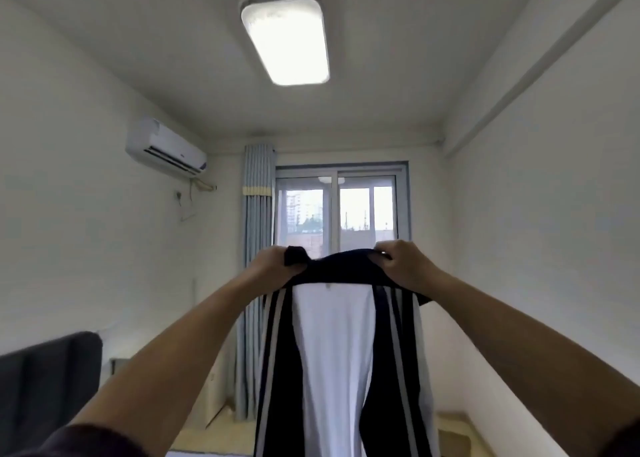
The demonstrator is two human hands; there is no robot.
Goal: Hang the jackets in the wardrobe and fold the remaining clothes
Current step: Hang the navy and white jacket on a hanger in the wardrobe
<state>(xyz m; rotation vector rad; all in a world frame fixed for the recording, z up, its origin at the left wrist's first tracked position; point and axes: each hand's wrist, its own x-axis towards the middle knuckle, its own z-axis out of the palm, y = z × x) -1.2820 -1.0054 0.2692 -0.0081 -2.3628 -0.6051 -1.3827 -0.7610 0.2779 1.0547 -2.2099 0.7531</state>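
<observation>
between the two raised hands, a navy garment [332,335] with white side stripes and a white centre panel is stretched by its top edge. the left hand [272,266] has its fingers curled over and clamped on the left end of the dark top band; a small fold of cloth stands up just above those fingers. the right hand [405,266] has its fingers bent down and pinched on the right end of the same band. below the fingers the garment hangs free and straight and runs out of the bottom of the view. a small loop [327,286] sits just under the band, midway between the two sets of fingers. the cut suggests a track jacket held by the shoulders; trousers held by the waistband cannot be ruled out.

status, as a judgement: this item is held up and spread, neither on a hanger nor folded. no hanger, no wardrobe and no stack of folded clothes are in view, so the amount completed cannot be told. left to do for this item: identify it, then hang or fold it.

beyond the fingers stand a window [337,207] and a grey-blue curtain [258,214]. high above them is a ceiling light [285,39]. up and to the left of the left fingers is a wall air conditioner [166,148].
</observation>
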